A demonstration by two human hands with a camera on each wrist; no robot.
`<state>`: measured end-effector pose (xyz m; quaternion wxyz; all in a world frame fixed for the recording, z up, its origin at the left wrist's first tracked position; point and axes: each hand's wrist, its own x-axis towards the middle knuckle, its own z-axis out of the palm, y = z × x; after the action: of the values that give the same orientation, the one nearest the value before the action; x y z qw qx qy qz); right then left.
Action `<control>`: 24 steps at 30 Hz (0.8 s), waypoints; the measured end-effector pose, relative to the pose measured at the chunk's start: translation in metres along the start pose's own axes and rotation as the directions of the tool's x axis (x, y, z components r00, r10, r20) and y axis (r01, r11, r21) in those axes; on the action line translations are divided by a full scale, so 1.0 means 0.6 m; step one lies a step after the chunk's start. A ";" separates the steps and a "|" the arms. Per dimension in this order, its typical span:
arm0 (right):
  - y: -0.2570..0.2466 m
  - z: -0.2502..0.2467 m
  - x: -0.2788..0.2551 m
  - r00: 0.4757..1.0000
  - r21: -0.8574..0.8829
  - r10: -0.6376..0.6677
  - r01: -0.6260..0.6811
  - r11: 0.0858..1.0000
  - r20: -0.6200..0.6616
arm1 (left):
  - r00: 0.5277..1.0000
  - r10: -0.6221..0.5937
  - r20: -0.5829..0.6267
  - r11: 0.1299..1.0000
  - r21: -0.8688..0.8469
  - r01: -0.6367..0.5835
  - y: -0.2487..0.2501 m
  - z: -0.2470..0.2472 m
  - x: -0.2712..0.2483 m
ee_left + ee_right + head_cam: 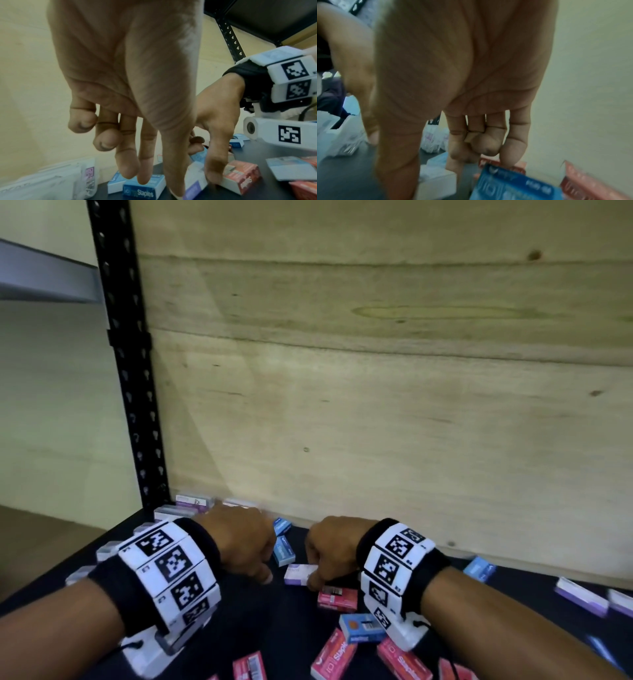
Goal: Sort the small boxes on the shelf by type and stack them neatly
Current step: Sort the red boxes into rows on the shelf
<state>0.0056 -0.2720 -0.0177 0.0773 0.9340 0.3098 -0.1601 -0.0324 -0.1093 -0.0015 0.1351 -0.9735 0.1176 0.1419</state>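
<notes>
Two wrists in marker-covered bands fill the near edge of the head view, reaching over a dark shelf [260, 621] scattered with small boxes. At centre, the right hand [330, 546] pinches a purple-and-white box [297, 574] between thumb and fingertips; a red staples box [337, 599] lies touching it at five o'clock. The left hand [245, 539], at nine o'clock from that box, hangs loosely curled and holds nothing, above blue staples boxes [142, 189]. More purple-and-white boxes [191, 503] sit at eleven o'clock against the wooden back panel [376, 371]. Judging by this, lifting the box straight up, clear of the red one, then squaring it onto its matching pile would work best.
</notes>
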 end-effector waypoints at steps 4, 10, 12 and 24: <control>0.054 -0.017 -0.034 0.998 0.057 0.035 -0.033 0.998 -0.045 | 0.999 0.021 -0.043 0.999 -0.025 -0.022 0.013 -0.007 0.011; 0.197 0.009 -0.131 0.957 0.111 0.275 -0.264 0.958 -0.091 | 0.989 0.110 -0.103 0.993 -0.041 -0.115 0.072 -0.024 0.040; 0.244 0.025 -0.167 0.927 0.138 0.365 -0.353 0.926 -0.081 | 0.982 0.146 -0.117 0.985 -0.074 -0.155 0.092 -0.026 0.050; 0.411 0.126 -0.333 0.694 0.124 0.720 -0.715 0.689 0.001 | 0.969 0.244 -0.046 0.960 -0.132 -0.248 0.123 -0.011 0.080</control>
<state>-0.0158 -0.5974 -0.0080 0.0728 0.9871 -0.0875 -0.1124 -0.0059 -0.1898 -0.0270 0.0477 -0.9603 0.2295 0.1511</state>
